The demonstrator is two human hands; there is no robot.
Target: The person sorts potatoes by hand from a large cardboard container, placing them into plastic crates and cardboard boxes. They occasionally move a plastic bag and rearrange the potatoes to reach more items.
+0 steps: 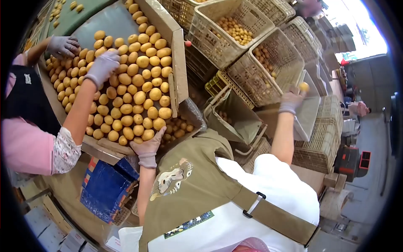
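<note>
Many yellow-brown potatoes (pixel 139 98) cover the sloping sorting tray (pixel 172 25). My left hand (pixel 147 148), in a pale glove, rests at the tray's lower edge against the nearest potatoes, thumb and fingers apart. Out to the right, my gloved right hand (pixel 291 102) is over the crates with a single potato (pixel 304 87) at its fingertips; how firmly it is gripped is hard to see. Beside that hand stand a crate (pixel 268 94) with some potatoes inside and a pale bin (pixel 310 111).
A co-worker's gloved hands (pixel 103 67) reach over the tray from the left. Another crate (pixel 210 52) holds small potatoes. A lined basket (pixel 235 126) stands by my apron, stacked crates (pixel 323 138) at right. More potatoes (pixel 178 128) lie below the tray's edge.
</note>
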